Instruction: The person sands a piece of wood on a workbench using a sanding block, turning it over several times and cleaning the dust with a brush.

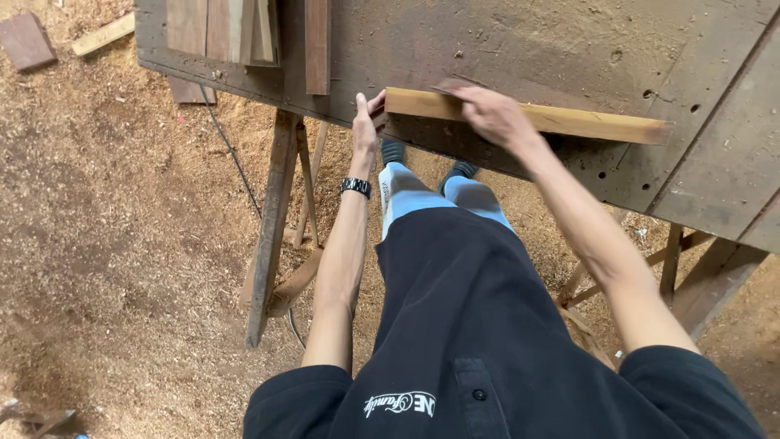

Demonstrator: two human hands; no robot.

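Note:
A long pale wooden strip (585, 122) lies along the near edge of a dark, worn workbench top (504, 49). My left hand (366, 122) grips the strip's left end at the bench edge; a dark watch sits on that wrist. My right hand (491, 114) presses down on top of the strip a little right of the end, with something flat and dark, hard to make out, under its fingers. My arms reach out over my dark shirt and light trousers.
Several darker boards (244, 32) lie at the bench's far left. The bench rests on wooden trestle legs (272, 219). Sawdust covers the floor (106, 244), with a thin cable (231, 154) and wood offcuts (28, 41) at top left.

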